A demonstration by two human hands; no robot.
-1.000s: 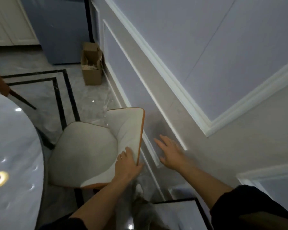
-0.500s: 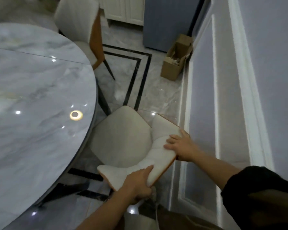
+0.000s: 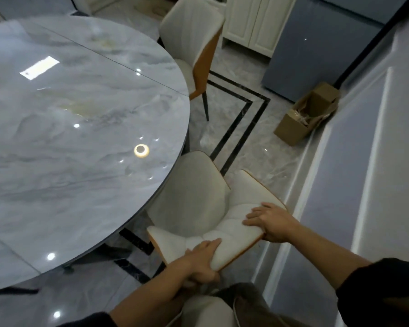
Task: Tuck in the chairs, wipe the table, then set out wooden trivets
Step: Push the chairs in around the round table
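By the wall (image 3: 387, 161), cardboard box (image 3: 291, 131), contents unclear.

Glossy marbled table (image 3: 80, 138) (mirror-bright), matt padded chair (image 3: 194, 197), polished stone floor (image 3: 257, 147).

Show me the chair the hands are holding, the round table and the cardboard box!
Held chair (image 3: 191, 192): head view, on its seat cushion.
Round table (image 3: 80, 138): head view, on the bare marble top.
Cardboard box (image 3: 292, 132): head view, on its near side wall.
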